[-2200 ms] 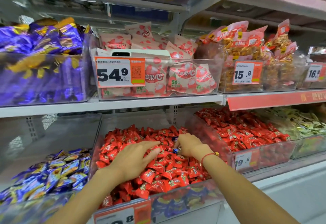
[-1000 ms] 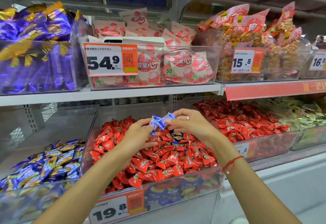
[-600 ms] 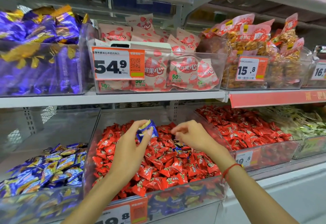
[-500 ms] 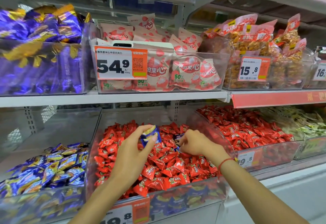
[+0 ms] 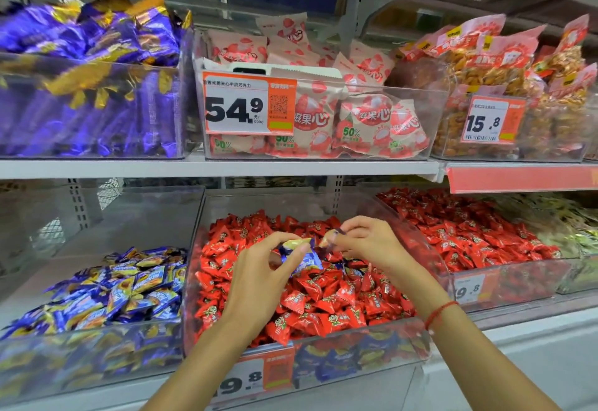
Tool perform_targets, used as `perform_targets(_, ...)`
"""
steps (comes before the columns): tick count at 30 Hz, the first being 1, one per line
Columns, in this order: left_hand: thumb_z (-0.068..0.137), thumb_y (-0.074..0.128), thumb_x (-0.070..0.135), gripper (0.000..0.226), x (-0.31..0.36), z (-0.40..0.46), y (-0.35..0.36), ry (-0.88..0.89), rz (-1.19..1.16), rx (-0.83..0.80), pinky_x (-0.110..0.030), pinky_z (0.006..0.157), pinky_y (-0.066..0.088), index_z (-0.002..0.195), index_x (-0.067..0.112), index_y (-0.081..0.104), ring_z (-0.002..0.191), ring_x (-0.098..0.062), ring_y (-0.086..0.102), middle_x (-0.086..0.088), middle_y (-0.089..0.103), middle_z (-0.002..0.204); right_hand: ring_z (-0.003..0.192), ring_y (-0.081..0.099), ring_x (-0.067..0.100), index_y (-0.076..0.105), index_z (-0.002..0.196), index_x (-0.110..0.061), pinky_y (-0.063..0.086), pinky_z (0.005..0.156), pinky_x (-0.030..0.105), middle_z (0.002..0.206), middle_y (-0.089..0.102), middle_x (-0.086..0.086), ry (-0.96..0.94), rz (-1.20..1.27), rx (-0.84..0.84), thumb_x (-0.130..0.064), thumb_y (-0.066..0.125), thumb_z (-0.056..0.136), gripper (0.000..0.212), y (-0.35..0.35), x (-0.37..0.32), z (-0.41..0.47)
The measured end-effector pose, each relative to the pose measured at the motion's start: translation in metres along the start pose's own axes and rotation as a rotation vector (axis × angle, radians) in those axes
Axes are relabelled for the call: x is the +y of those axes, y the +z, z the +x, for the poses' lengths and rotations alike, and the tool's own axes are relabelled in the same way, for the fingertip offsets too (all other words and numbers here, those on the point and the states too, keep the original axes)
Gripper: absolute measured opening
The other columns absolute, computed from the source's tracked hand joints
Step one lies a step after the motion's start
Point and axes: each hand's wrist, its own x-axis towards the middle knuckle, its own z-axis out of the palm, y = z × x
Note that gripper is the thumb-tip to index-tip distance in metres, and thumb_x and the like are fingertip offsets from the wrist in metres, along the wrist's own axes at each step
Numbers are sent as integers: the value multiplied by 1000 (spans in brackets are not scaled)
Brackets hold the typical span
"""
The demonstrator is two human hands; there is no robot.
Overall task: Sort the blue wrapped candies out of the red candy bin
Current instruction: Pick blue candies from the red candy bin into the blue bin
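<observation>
Hands meet over the red candy bin (image 5: 207, 281) at the centre bottom of the head view, a clear plastic bin heaped with red wrapped candies (image 5: 326, 300). Just left of centre, the left hand (image 5: 259, 284) curls its fingers round a small clutch of blue wrapped candies (image 5: 301, 257), thumb and fingertips closed on them above the red heap. Just right of it, the right hand (image 5: 369, 244) pinches another blue wrapped candy (image 5: 330, 239) between thumb and forefinger; this piece is small and partly hidden by the fingers, and it hangs close beside the left hand's clutch. A red string bracelet (image 5: 440, 312) circles the right wrist. In the lower left of the frame sits a neighbouring clear bin (image 5: 97, 346) holding blue and yellow wrapped candies (image 5: 119, 291). In the lower right, a further bin (image 5: 504, 278) holds more red candies. Across the upper half, a shelf carries purple packets (image 5: 97, 38) at the left, pink and white pouches (image 5: 356, 119) behind an orange price tag (image 5: 249, 103) reading 54.9 in the middle, and bagged golden snacks (image 5: 485, 70) at the right.
</observation>
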Motion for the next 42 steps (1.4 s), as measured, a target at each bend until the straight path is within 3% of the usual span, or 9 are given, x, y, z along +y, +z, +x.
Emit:
perform_targets(3, 88, 66, 31, 7, 0, 0, 0, 18, 11, 25, -16, 69, 50, 94, 32, 69, 80, 1, 65, 20, 70, 83, 89, 72, 22, 66, 104, -1, 57, 79, 23, 95, 74, 16, 42, 254, -176, -12, 78, 78, 31, 6, -15, -10)
perform_targets(11, 86, 69, 33, 47, -2, 1, -1, -37, 26, 45, -8, 54, 41, 131, 30, 54, 45, 3, 53, 11, 67, 85, 77, 72, 13, 74, 90, -10, 58, 73, 22, 77, 75, 4, -115, 85, -207, -19, 77, 79, 14, 15, -29, -16)
perform_targets(13, 86, 68, 37, 49, -2, 1, -2, -45, 44, 50, -9, 55, 41, 132, 28, 56, 49, 0, 55, 12, 69, 96, 79, 71, 8, 74, 90, -17, 56, 73, 20, 79, 75, -1, -156, 9, -224, -22, 77, 79, 11, 11, -29, -15)
perform_targets(17, 86, 70, 31, 41, -5, 0, -1, -75, 26, -12, -12, 42, 27, 125, 35, 58, 34, -7, 31, 13, 50, 40, 82, 69, 2, 76, 90, -20, 51, 72, 16, 86, 76, -3, -179, -61, -331, -22, 74, 83, 8, 19, -28, -19)
perform_targets(20, 86, 69, 37, 22, -9, 0, -2, -43, 46, -86, -31, 44, 38, 107, 42, 67, 40, -15, 35, 5, 68, 63, 92, 69, 7, 76, 102, -17, 55, 78, 20, 96, 75, -3, -146, -103, -436, -27, 65, 90, 18, 12, -31, -21)
perform_targets(24, 85, 69, 40, 15, -12, 0, -1, -44, 55, -77, -35, 51, 44, 94, 49, 60, 41, -8, 33, 1, 66, 61, 76, 68, 11, 73, 99, -13, 55, 73, 20, 92, 74, 7, -94, -125, -68, -18, 58, 95, 17, -20, -23, 1)
perform_targets(28, 86, 68, 39, 18, -5, -4, -2, -4, 35, -45, -19, 44, 22, 96, 49, 58, 38, -11, 23, 8, 36, 39, 72, 65, 11, 74, 92, -17, 56, 72, 25, 86, 73, 1, -30, -523, 0, -11, 64, 89, 12, -35, 4, 32)
perform_targets(32, 85, 70, 39, 13, -5, -3, -2, 1, 9, 16, -25, 48, 32, 90, 48, 62, 42, -10, 29, 12, 48, 45, 110, 62, 20, 67, 119, -24, 48, 97, 32, 127, 63, 2, -60, -988, -211, -16, 63, 88, 33, -20, 28, 57)
perform_targets(42, 86, 69, 35, 12, 0, -4, -3, 17, 23, -24, -12, 44, 25, 94, 42, 63, 35, -8, 32, 18, 48, 42, 119, 54, 31, 57, 129, -20, 45, 94, 35, 129, 56, 12, -130, -1264, -146, -19, 59, 91, 38, 11, 38, 75)
